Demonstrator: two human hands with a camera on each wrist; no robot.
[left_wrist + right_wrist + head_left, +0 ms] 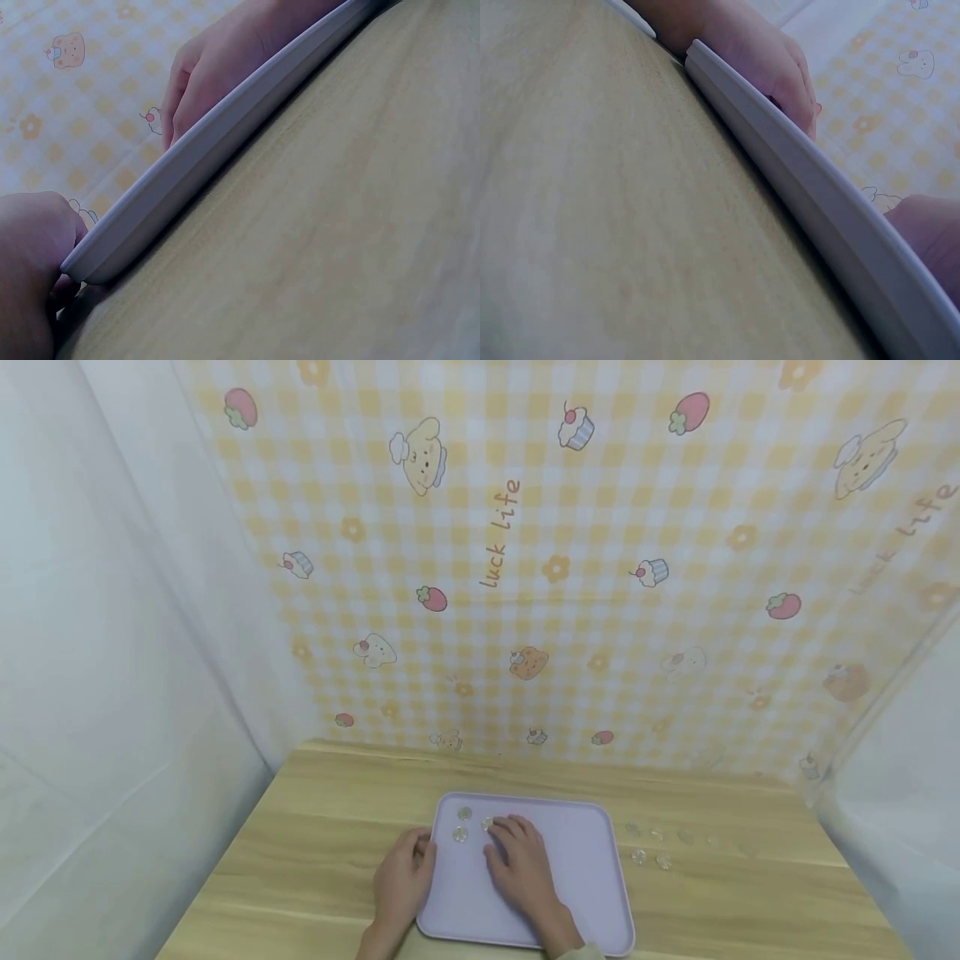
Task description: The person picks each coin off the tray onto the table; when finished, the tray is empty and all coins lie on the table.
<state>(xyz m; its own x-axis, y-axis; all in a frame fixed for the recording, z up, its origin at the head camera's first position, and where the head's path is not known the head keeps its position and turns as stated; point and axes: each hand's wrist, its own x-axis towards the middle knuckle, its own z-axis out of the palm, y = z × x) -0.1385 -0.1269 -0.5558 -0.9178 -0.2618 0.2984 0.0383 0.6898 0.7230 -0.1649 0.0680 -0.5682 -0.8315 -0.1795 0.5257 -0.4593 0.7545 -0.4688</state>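
My left hand (403, 877) holds the left edge of a lilac tray (480, 893), its thumb along the rim. In the left wrist view, that hand (34, 255) wraps the tray's near end, with some fingers tucked out of sight below the rim. My right hand (522, 864) reaches over the tray, palm down. Its fingertips touch a clear round disc (487, 823), while the thumb stands apart from it. Two similar discs, one farther back (465, 813) and one nearer (460, 834), lie at the tray's upper left.
Right of the tray, several clear discs (639, 857) lie loosely on the wooden table (712, 902). A yellow checked cloth (555, 627) with cartoon prints hangs behind the table. White sheets (120, 693) enclose both sides.
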